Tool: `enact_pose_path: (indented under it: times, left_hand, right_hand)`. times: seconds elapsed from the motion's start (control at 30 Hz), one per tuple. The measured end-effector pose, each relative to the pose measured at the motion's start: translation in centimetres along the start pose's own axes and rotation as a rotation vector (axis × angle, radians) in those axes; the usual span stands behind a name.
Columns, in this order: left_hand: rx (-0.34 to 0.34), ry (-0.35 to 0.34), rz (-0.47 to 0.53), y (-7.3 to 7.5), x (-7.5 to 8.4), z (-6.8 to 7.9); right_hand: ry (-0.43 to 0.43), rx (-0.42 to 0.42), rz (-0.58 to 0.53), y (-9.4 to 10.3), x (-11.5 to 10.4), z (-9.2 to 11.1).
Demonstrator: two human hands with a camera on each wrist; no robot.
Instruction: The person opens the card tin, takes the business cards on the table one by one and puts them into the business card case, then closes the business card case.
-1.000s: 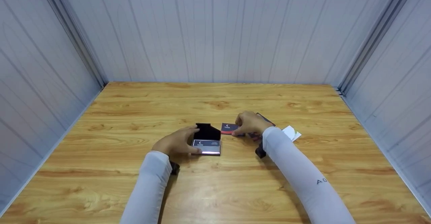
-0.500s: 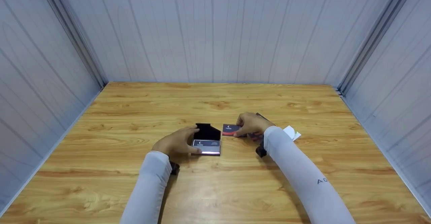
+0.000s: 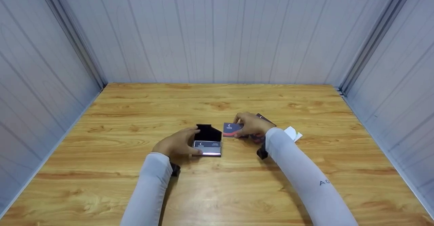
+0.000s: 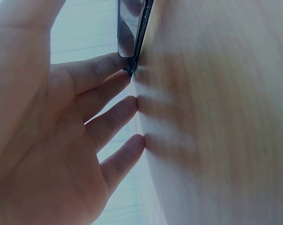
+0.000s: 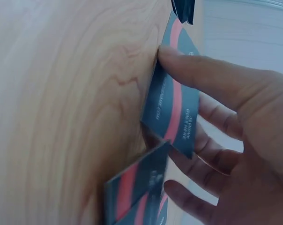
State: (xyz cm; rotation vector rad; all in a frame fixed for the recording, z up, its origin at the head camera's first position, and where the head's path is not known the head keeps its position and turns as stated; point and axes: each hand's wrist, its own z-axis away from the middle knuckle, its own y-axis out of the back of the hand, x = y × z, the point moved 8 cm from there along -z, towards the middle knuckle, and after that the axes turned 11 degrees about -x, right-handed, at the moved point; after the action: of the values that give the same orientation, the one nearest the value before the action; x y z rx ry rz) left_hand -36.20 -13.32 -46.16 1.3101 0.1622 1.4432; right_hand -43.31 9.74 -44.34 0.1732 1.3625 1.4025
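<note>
In the head view a business card case (image 3: pixel 207 148) lies on the table with its black-lined lid raised and a dark card showing inside. My left hand (image 3: pixel 177 143) holds it at its left side, thumb on the front part and fingertips by the lid. The case's mirrored edge meets my index finger in the left wrist view. To the right, my right hand (image 3: pixel 251 124) pinches a dark business card (image 5: pixel 174 101) with a red stripe between thumb and fingers. More striped business cards (image 5: pixel 137 187) lie below it, partly hidden by the hand in the head view.
Another dark card (image 3: pixel 265 118) shows behind my right wrist, and white cards (image 3: pixel 292 133) lie to its right. The wooden table (image 3: pixel 217 192) is bounded by panelled walls (image 3: pixel 217 32) at the back and both sides.
The card in my right hand shifts slightly right, then back left, and its far edge now sits a little higher. My left hand and the case stay in place.
</note>
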Motion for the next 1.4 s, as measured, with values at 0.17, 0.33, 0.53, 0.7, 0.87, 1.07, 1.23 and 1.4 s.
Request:
enact_pose_path:
  times: [0.17,0.33,0.53,0.7,0.87,1.07,1.23,1.4]
  left_hand:
    - [-0.001,-0.016,-0.001,0.1,0.1,0.0]
    - [-0.005,-0.034,0.014,0.2,0.3,0.0]
    - [-0.003,-0.025,0.010,0.3,0.2,0.0]
    - [0.006,-0.014,0.000,0.4,0.1,0.0]
    - [0.000,-0.005,-0.004,0.3,-0.1,0.0]
    - [-0.003,0.001,-0.004,0.2,-0.1,0.0]
    - [0.003,-0.002,-0.022,0.2,0.0,-0.1]
    - [0.009,-0.004,-0.032,0.3,-0.1,-0.4]
  right_hand:
    - [0.047,0.077,-0.018,0.5,-0.5,0.0]
    - [0.051,0.107,-0.114,0.9,-0.6,0.3]
    - [0.056,0.093,-0.221,1.0,-0.5,0.8]
    - [0.077,0.104,-0.188,1.2,-0.8,0.7]
    - [0.078,0.128,-0.176,1.5,-1.5,0.7]
    - [0.120,0.143,-0.200,1.3,-2.8,0.6]
    - [0.167,0.142,-0.217,0.7,-4.1,0.5]
    - [0.195,0.130,-0.202,0.1,-5.1,0.2]
